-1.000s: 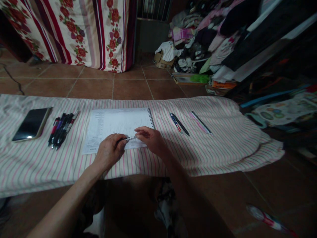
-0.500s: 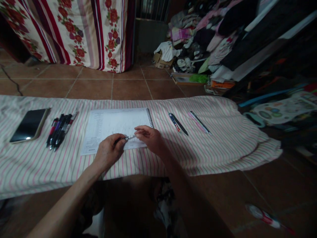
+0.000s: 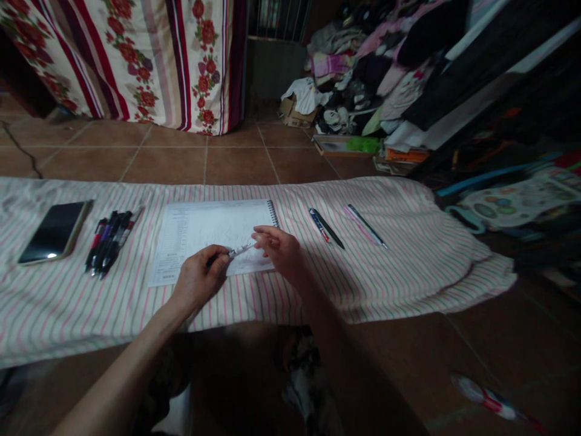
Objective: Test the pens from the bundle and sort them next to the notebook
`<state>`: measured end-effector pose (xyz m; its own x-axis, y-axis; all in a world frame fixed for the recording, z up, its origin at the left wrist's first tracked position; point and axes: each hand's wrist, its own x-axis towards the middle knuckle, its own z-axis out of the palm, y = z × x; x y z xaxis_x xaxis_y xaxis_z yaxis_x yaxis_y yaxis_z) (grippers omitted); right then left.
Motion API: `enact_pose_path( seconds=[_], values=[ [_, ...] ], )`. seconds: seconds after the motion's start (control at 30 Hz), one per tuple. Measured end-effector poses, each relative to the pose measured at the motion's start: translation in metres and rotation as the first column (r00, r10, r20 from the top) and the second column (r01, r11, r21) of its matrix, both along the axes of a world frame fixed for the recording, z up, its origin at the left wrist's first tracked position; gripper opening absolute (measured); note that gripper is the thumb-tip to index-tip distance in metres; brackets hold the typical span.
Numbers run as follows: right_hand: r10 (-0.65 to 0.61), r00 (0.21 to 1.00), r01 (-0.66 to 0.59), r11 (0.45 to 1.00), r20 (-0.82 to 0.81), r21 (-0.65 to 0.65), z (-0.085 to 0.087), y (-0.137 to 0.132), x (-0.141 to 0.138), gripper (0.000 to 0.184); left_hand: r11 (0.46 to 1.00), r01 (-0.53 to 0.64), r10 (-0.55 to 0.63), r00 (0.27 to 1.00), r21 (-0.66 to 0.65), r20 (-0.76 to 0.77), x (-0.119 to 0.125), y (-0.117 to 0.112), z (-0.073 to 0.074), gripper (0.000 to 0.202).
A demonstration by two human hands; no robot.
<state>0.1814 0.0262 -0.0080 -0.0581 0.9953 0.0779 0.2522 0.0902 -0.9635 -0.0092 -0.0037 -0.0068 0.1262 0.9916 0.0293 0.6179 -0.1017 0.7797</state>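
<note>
A pen (image 3: 233, 252) with a dark and pale barrel is pinched between the thumb and fingers of my left hand (image 3: 200, 275), over the lower part of a spiral notebook (image 3: 218, 221). From its right end a thin pale refill (image 3: 246, 247) reaches to the fingertips of my right hand (image 3: 281, 249). Those right fingers are bent together at its end; the exact grip is hard to make out. Beneath both hands lies the white printed page, with faint writing on it and the wire binding at its right.
Several pens (image 3: 109, 242) lie bunched on the left beside a phone (image 3: 55, 232). Right of the notebook rest a pair of pens (image 3: 327, 229) and another pair (image 3: 367, 226). A striped cloth (image 3: 408, 266) covers the table. A bottle (image 3: 490, 401) lies on the floor.
My right hand has moved slightly right and up, away from my left hand. More of the thin refill shows between them. My left hand stays in place.
</note>
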Motion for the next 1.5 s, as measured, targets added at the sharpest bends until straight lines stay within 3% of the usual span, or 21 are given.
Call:
enact_pose_path(
  seconds=[0.13, 0.23, 0.33, 0.53, 0.77, 0.9, 1.03, 1.1, 1.5],
  values=[
    [-0.215, 0.969, 0.202, 0.973, 0.124, 0.108, -0.002, 0.005, 0.009, 0.024, 1.000, -0.019, 0.019, 1.000, -0.003, 0.004, -0.002, 0.001, 0.000, 0.029],
    [-0.311, 0.901, 0.251, 0.942, 0.303, 0.222, -0.005, 0.006, 0.015, 0.021, 0.999, -0.045, 0.045, 0.999, -0.001, -0.019, -0.004, 0.001, 0.001, 0.029],
    [-0.315, 0.846, 0.222, 0.941, 0.430, 0.254, -0.008, 0.007, 0.015, 0.018, 0.997, -0.071, 0.071, 0.997, 0.003, -0.011, -0.004, 0.002, 0.000, 0.029],
    [-0.248, 0.817, 0.109, 0.953, 0.521, 0.282, -0.016, 0.008, 0.002, 0.015, 0.998, -0.062, 0.062, 0.998, -0.004, 0.002, -0.003, 0.002, 0.000, 0.031],
    [-0.272, 0.693, 0.118, 0.956, 0.668, 0.268, -0.018, 0.010, -0.010, 0.010, 0.998, -0.070, 0.070, 0.998, -0.009, 0.000, -0.006, 0.000, 0.002, 0.030],
    [-0.250, 0.774, 0.108, 0.957, 0.581, 0.268, -0.015, 0.008, -0.013, 0.013, 0.997, -0.072, 0.072, 0.997, -0.004, 0.003, -0.010, 0.000, 0.005, 0.028],
    [-0.170, 0.929, 0.113, 0.976, 0.329, 0.186, -0.015, 0.010, -0.012, 0.015, 0.996, -0.089, 0.089, 0.996, 0.001, -0.023, -0.012, 0.001, 0.006, 0.027],
    [-0.133, 0.969, 0.099, 0.981, 0.210, 0.165, -0.017, 0.012, -0.010, 0.016, 0.996, -0.089, 0.089, 0.996, 0.006, -0.029, -0.013, 0.002, 0.006, 0.027],
    [-0.011, 0.990, -0.011, 0.988, 0.138, 0.156, -0.007, 0.005, 0.000, 0.021, 0.999, -0.053, 0.054, 0.995, 0.015, -0.086, -0.007, 0.002, 0.001, 0.029]
  ],
)
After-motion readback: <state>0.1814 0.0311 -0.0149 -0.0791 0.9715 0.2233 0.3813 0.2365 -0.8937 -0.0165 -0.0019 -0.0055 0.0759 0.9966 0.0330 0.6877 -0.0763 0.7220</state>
